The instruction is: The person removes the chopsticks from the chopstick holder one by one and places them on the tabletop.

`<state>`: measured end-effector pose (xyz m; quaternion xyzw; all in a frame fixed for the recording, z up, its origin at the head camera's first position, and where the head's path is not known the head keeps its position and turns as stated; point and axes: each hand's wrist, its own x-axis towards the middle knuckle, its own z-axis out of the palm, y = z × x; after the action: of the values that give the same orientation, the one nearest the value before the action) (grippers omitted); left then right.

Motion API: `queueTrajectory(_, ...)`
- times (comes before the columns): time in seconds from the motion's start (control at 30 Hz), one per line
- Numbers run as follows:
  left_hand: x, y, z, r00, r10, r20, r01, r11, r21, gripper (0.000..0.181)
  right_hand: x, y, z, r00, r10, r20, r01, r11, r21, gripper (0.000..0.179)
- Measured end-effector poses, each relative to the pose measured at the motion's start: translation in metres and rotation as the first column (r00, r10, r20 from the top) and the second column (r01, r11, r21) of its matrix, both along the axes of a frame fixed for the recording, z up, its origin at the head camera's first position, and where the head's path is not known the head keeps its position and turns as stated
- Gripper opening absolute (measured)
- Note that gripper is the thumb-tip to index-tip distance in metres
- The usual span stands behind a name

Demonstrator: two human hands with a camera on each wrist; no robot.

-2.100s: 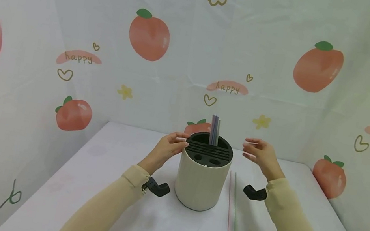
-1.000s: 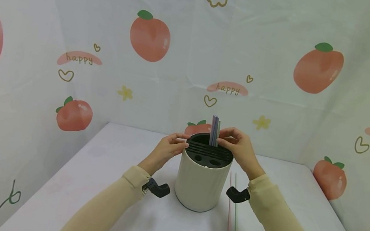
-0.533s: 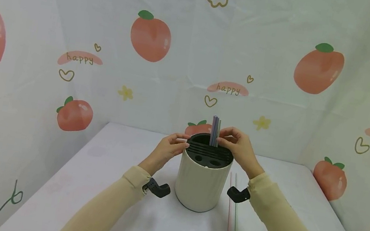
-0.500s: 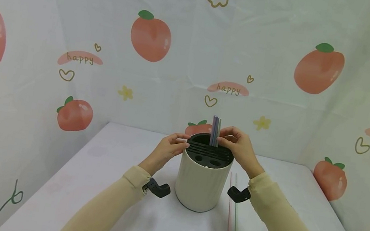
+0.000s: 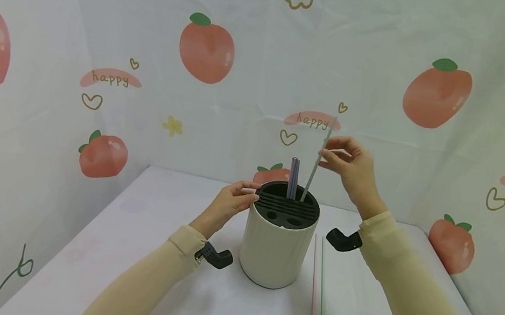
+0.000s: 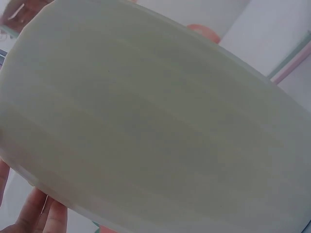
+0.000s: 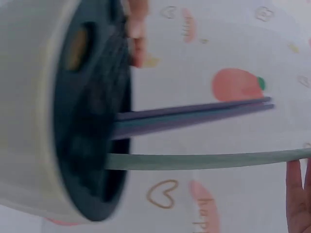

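Hands apart: the right hand [image 5: 354,167] pinches a tilted grey-green straw [image 5: 315,169], its lower end inside the rear opening of a cream cylindrical pen holder [image 5: 273,256]; a gap separates it from upright purplish straws [image 5: 293,177]. The left hand [image 5: 228,200], fingers relaxed, touches the rim. A pink straw [image 5: 315,278] and a green straw [image 5: 324,281] lie beside, well inside the desk's [image 5: 113,235] edges.

A pale green stick [image 5: 312,174] leans tilted in the cream, black-topped holder [image 5: 274,253].
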<state>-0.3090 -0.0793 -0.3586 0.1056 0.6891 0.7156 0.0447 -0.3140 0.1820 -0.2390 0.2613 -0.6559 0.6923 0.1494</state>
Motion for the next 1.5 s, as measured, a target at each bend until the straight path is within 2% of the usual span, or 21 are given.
queueTrajectory(0.07, 0.0, 0.0, 0.0, 1.0, 0.002, 0.002, -0.002, 1.0, -0.001, 0.031, 0.001, 0.005, 0.011, 1.0, 0.023, -0.01, -0.024, 0.989, -0.145, 0.016)
queueTrajectory(0.2, 0.0, 0.0, 0.001, 1.0, 0.012, 0.004, -0.012, 1.0, 0.002, 0.031, 0.005, 0.019, 0.028, 1.0, 0.014, -0.023, -0.021, 0.931, -0.365, 0.018)
queueTrajectory(0.3, 0.0, 0.0, 0.001, 1.0, 0.011, 0.003, -0.011, 1.0, 0.005, 0.031, 0.007, 0.033, 0.034, 0.999, -0.036, 0.012, 0.038, 0.904, -0.425, 0.02)
queueTrajectory(0.43, -0.001, 0.0, 0.0, 1.0, 0.004, 0.001, -0.004, 1.0, 0.003, 0.032, 0.01, 0.055, 0.027, 0.991, -0.062, 0.116, 0.105, 0.902, -0.419, 0.019)
queueTrajectory(0.57, -0.002, 0.001, 0.0, 1.0, 0.001, -0.005, -0.001, 1.0, -0.002, 0.033, 0.01, 0.077, 0.0, 0.965, -0.035, 0.258, 0.124, 0.934, -0.336, 0.016)
queueTrajectory(0.77, -0.001, 0.001, 0.0, 1.0, 0.008, 0.007, -0.008, 1.0, 0.0, 0.032, 0.005, 0.1, -0.065, 0.89, -0.051, 0.454, 0.107, 0.989, -0.099, 0.014)
queueTrajectory(0.87, -0.002, 0.002, 0.0, 1.0, 0.01, 0.009, -0.01, 1.0, 0.004, 0.031, 0.003, 0.104, -0.099, 0.852, -0.114, 0.511, 0.103, 0.993, 0.05, 0.009)
queueTrajectory(0.9, -0.002, 0.002, 0.0, 1.0, 0.011, 0.008, -0.011, 1.0, 0.005, 0.031, 0.003, 0.104, -0.111, 0.84, -0.136, 0.525, 0.097, 0.99, 0.102, 0.012)
queueTrajectory(1.0, -0.001, 0.002, 0.0, 1.0, 0.013, 0.004, -0.013, 1.0, 0.009, 0.031, 0.003, 0.104, -0.141, 0.806, -0.187, 0.562, 0.074, 0.973, 0.217, 0.037)
queueTrajectory(1.07, -0.001, 0.002, 0.0, 1.0, 0.011, -0.005, -0.011, 1.0, 0.005, 0.032, 0.003, 0.104, -0.159, 0.784, -0.202, 0.587, 0.057, 0.965, 0.256, 0.048)
queueTrajectory(1.17, -0.001, 0.001, -0.001, 1.0, 0.0, -0.009, 0.0, 1.0, 0.005, 0.032, 0.004, 0.103, -0.178, 0.751, -0.222, 0.622, 0.052, 0.959, 0.279, 0.049)
queueTrajectory(1.27, -0.002, 0.001, -0.002, 1.0, -0.009, -0.013, 0.009, 1.0, 0.004, 0.032, 0.004, 0.101, -0.191, 0.715, -0.25, 0.653, 0.062, 0.953, 0.297, 0.047)
queueTrajectory(1.43, -0.003, 0.0, -0.002, 1.0, -0.004, -0.011, 0.004, 1.0, 0.005, 0.032, 0.003, 0.099, -0.203, 0.678, -0.291, 0.675, 0.066, 0.939, 0.338, 0.043)
queueTrajectory(1.5, -0.002, 0.0, -0.002, 1.0, -0.002, -0.011, 0.002, 1.0, 0.005, 0.033, 0.002, 0.097, -0.206, 0.673, -0.299, 0.676, 0.062, 0.934, 0.351, 0.042)
